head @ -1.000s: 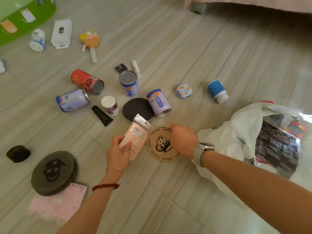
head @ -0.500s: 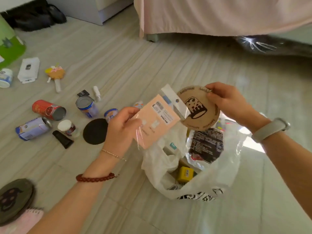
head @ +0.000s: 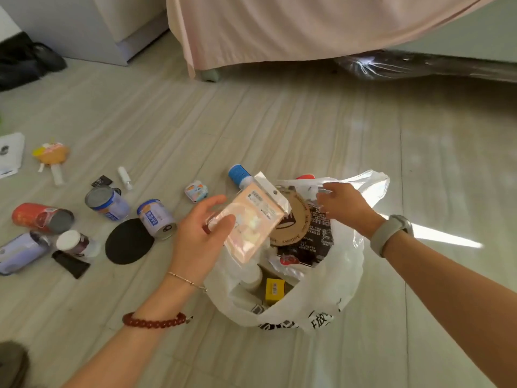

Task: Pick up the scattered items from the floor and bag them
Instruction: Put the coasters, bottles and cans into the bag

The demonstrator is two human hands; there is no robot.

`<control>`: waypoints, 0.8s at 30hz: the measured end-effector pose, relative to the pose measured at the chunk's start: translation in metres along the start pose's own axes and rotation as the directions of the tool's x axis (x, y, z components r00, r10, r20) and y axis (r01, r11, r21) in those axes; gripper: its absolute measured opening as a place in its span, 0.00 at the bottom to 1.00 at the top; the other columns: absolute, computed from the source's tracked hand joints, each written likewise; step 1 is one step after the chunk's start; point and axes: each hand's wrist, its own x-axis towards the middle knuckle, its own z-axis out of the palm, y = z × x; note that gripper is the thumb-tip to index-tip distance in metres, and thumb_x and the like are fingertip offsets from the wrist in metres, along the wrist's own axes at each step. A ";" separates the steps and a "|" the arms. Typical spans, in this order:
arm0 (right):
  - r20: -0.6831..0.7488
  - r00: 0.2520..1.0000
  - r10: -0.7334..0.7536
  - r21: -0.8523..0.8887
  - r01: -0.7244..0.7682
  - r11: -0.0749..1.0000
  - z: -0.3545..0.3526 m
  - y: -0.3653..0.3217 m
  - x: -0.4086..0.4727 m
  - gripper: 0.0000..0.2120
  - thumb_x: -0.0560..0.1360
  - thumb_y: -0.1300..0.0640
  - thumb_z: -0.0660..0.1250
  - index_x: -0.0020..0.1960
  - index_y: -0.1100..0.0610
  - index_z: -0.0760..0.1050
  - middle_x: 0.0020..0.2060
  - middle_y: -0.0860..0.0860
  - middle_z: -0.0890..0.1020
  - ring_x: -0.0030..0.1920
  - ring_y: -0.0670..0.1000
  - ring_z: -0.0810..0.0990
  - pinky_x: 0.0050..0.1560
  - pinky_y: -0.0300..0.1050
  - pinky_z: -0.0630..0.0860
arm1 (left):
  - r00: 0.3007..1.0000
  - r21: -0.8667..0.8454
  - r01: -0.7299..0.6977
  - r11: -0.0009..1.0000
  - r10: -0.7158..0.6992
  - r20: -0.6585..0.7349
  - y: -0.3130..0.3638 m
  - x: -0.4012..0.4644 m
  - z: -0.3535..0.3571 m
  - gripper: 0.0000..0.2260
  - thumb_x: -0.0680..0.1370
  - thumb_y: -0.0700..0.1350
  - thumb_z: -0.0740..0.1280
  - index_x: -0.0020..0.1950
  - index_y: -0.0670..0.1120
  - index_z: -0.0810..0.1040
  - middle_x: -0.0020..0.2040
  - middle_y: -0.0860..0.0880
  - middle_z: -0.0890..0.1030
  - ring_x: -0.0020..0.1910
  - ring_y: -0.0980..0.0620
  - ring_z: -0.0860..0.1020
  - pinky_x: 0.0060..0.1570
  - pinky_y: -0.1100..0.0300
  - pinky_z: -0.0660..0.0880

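The peach packet sits mid-frame over the open white bag, pinched by the left hand. The round coaster lies just behind — the right hand above it, grip unclear. Cans lie left.

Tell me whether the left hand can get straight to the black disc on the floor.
Probably not yet: the left hand holds the peach packet over the white bag. The black disc itself lies uncovered, beside the cans.
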 end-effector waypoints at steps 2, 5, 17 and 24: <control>0.061 0.986 -0.153 -0.283 0.164 0.945 -0.007 0.009 -0.010 0.13 0.77 0.61 0.57 0.57 0.57 0.76 0.50 0.55 0.80 0.43 0.53 0.79 0.51 0.48 0.77 | 0.998 0.033 -0.023 0.999 0.021 0.055 0.000 0.001 0.006 0.11 0.67 0.47 0.67 0.46 0.61 0.74 0.39 0.49 0.80 0.36 0.55 0.78 0.39 0.61 0.75; 0.260 0.912 -0.316 -0.623 0.409 0.667 -0.013 0.031 -0.030 0.16 0.75 0.58 0.56 0.56 0.49 0.79 0.53 0.48 0.82 0.57 0.51 0.76 0.64 0.49 0.66 | 0.990 0.134 -0.066 0.989 0.047 0.136 0.005 0.009 0.027 0.11 0.71 0.43 0.69 0.44 0.60 0.74 0.36 0.52 0.79 0.31 0.62 0.76 0.31 0.69 0.73; 0.034 0.833 -0.552 -0.718 0.404 0.566 -0.031 0.066 -0.050 0.14 0.69 0.52 0.55 0.34 0.56 0.76 0.28 0.50 0.78 0.31 0.54 0.76 0.34 0.41 0.65 | 0.877 0.790 -0.479 0.383 0.250 0.411 -0.016 0.011 0.082 0.17 0.66 0.49 0.71 0.53 0.48 0.77 0.58 0.44 0.78 0.61 0.43 0.71 0.59 0.37 0.67; 0.175 0.734 -0.656 -0.484 0.644 0.592 0.051 -0.025 -0.021 0.16 0.72 0.52 0.54 0.49 0.56 0.78 0.43 0.53 0.81 0.43 0.55 0.78 0.44 0.44 0.69 | 0.973 0.786 -0.224 0.576 0.173 0.150 -0.044 0.010 -0.021 0.21 0.71 0.53 0.55 0.54 0.43 0.78 0.53 0.41 0.80 0.50 0.39 0.79 0.50 0.44 0.74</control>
